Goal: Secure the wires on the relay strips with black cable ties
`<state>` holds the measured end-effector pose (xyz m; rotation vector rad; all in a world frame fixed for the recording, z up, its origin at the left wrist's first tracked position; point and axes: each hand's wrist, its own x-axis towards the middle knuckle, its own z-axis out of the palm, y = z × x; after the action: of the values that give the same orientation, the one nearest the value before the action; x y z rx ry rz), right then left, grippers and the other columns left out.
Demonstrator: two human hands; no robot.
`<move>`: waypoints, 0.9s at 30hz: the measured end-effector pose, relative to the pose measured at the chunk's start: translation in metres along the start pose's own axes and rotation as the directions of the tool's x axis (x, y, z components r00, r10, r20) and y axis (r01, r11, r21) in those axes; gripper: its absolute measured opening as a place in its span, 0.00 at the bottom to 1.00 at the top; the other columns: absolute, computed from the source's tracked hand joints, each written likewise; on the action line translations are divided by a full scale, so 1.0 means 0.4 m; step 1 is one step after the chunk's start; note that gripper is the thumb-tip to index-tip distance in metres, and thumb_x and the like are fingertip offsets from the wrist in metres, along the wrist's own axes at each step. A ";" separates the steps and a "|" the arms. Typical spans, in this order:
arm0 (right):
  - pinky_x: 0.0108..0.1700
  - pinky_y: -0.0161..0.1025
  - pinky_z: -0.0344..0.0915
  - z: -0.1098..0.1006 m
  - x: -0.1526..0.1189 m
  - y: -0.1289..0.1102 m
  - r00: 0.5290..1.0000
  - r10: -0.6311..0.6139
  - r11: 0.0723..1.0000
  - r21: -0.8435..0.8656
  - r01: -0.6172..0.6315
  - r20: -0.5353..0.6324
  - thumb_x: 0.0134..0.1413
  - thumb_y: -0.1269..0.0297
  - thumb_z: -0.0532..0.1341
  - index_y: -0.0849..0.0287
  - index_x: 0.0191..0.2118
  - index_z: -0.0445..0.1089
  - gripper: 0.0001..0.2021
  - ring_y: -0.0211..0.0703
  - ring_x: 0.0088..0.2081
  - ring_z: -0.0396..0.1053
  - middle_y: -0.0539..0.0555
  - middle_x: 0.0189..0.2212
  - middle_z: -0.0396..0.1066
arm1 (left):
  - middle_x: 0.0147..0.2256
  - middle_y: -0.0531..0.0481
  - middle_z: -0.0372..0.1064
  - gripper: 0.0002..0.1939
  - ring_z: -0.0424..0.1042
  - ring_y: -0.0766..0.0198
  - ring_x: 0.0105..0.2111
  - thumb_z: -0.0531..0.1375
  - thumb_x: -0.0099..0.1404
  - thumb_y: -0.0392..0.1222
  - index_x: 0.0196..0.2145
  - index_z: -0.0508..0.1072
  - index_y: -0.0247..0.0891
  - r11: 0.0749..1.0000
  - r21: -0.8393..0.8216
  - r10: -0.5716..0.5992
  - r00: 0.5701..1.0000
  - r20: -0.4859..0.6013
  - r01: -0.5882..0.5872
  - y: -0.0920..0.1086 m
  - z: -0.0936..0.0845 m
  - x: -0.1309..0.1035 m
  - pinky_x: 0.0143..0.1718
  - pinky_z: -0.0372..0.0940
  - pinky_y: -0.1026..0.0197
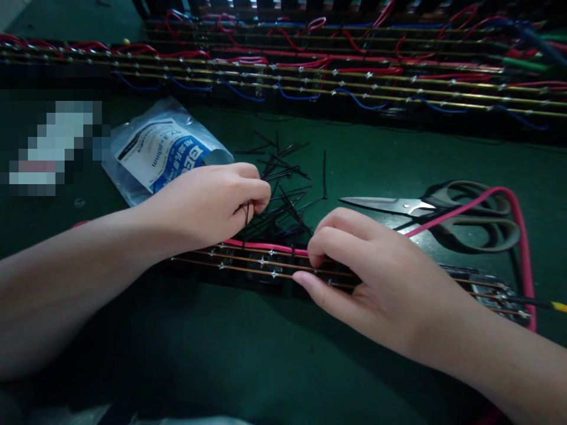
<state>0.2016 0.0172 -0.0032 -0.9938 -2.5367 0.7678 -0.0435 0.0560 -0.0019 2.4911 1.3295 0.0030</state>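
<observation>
Though slightly aslant, wired strip (pixel 266 264) left-to-right

- Left: glossy clear plastic bag (pixel 163 156).
- Right: scissors (pixel 415 206) of polished metal.
- Near: smooth, plastic-coated red wire (pixel 266 245); coppery metal rods (pixel 239 258).
- Smooth tabletop (pixel 266 342), faintly shiny.

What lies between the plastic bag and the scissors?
In the head view, loose black cable ties lie between the plastic bag and the scissors; the left hand partly overlaps that stretch.

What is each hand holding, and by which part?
The left hand pinches a thin black tie; which part is unclear. The right hand touches the wired strip around its middle; whether it grips cannot be told.
</observation>
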 end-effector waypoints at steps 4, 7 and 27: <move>0.29 0.38 0.57 0.000 0.001 0.000 1.000 0.001 1.000 -0.001 -0.001 0.004 0.61 0.68 0.62 0.58 0.32 0.67 0.05 0.42 0.33 0.63 0.52 0.33 0.66 | 0.39 0.50 0.71 0.12 0.72 0.58 0.36 0.49 0.66 0.37 0.33 0.72 0.41 1.000 0.001 0.007 1.000 0.001 -0.007 -0.001 0.001 0.000 0.38 0.63 0.55; 0.29 0.38 0.56 -0.001 0.001 -0.001 1.000 0.001 1.000 0.004 -0.001 0.011 0.61 0.68 0.61 0.58 0.32 0.67 0.06 0.42 0.33 0.63 0.52 0.32 0.65 | 0.39 0.50 0.71 0.12 0.72 0.59 0.36 0.50 0.66 0.37 0.33 0.72 0.41 1.000 0.001 0.006 1.000 -0.005 -0.006 -0.001 0.002 0.000 0.38 0.63 0.55; 0.29 0.37 0.56 -0.004 0.004 -0.004 1.000 0.010 1.000 0.013 -0.010 0.020 0.62 0.69 0.60 0.57 0.31 0.66 0.07 0.42 0.33 0.64 0.53 0.32 0.66 | 0.39 0.49 0.71 0.11 0.72 0.59 0.36 0.50 0.65 0.37 0.33 0.73 0.40 1.000 -0.019 -0.002 1.000 0.000 0.002 -0.001 0.001 0.000 0.39 0.63 0.55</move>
<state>0.2001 0.0179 -0.0007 -1.0003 -2.5425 0.7998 -0.0438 0.0563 -0.0025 2.4737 1.3261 0.0144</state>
